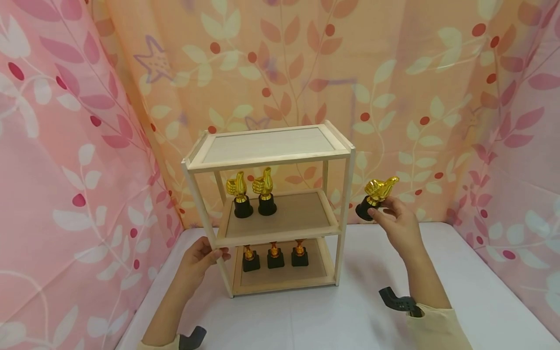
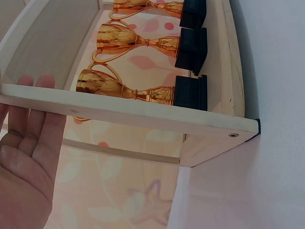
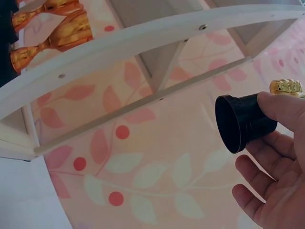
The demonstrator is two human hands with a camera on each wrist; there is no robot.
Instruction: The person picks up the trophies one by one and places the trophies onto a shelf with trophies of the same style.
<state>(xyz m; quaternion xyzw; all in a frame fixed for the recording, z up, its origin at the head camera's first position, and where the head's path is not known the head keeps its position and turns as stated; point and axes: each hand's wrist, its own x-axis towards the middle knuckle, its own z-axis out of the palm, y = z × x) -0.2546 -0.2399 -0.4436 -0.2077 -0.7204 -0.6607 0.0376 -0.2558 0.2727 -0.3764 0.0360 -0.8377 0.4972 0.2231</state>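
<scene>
A gold thumbs-up trophy [image 1: 379, 190] with a round black base is pinched between thumb and fingers of my right hand [image 1: 401, 227], tilted, in the air right of the shelf. The right wrist view looks into the hollow underside of its base [image 3: 243, 121]. My left hand [image 1: 196, 260] grips the front left post [image 2: 119, 114] of the three-tier wooden shelf [image 1: 275, 239], just below its middle tier. Two similar thumbs-up trophies [image 1: 267, 194] stand on the left of that tier. On the bottom tier are three cup trophies [image 2: 138, 40] with square black bases, their tops hidden in the head view.
The shelf stands on a white-covered table [image 1: 280, 321]. Behind it hangs an orange leaf-patterned curtain [image 1: 393, 97], with a pink patterned one [image 1: 65, 194] along the left side and another on the right. Black camera mounts [image 1: 395, 299] sit at both wrists.
</scene>
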